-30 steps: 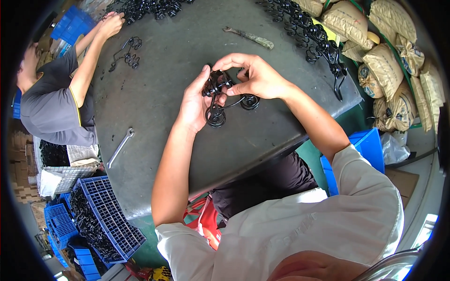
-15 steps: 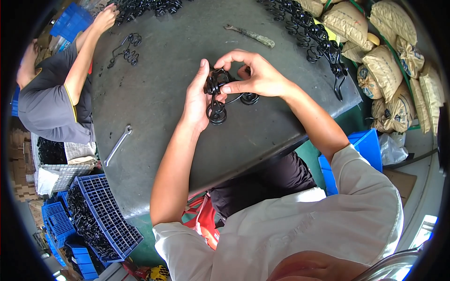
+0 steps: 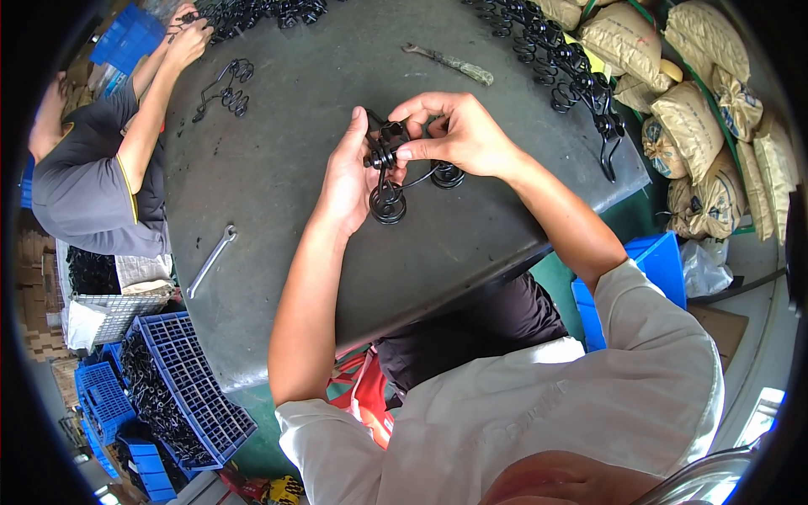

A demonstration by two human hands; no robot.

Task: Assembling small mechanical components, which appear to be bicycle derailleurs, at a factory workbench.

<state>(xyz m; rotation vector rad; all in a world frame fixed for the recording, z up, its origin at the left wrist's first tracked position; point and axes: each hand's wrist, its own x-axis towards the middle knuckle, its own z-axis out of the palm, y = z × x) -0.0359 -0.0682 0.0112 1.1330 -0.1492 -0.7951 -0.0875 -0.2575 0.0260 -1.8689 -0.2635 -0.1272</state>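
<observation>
A black coiled-wire spring assembly (image 3: 388, 204) is held between my two hands above the dark table (image 3: 454, 261). My left hand (image 3: 345, 172) cradles its clamp-like upper part from the left, thumb pointing up and fingers behind it. From the right, my right hand (image 3: 463, 135) pinches the same part with thumb and forefinger. Two round coils hang below my fingers, joined by a thin bent wire. The fingertips hide exactly what the pinch holds. Alone on the table at the far left lies a similar black wire spring piece (image 3: 225, 88).
An open-end wrench (image 3: 212, 261) lies left; another tool with a wrapped handle (image 3: 450, 64) lies beyond my hands. Black spring assemblies (image 3: 572, 76) line the far right edge, others the far side (image 3: 261, 13). A co-worker (image 3: 101, 168) handles parts at left. Blue crates (image 3: 198, 379) and sacks (image 3: 690, 118) flank the table.
My right fingers have shifted slightly on the assembly, and its upper part has tilted a little. The co-worker's hands have moved, with a dark part now visible in them.
</observation>
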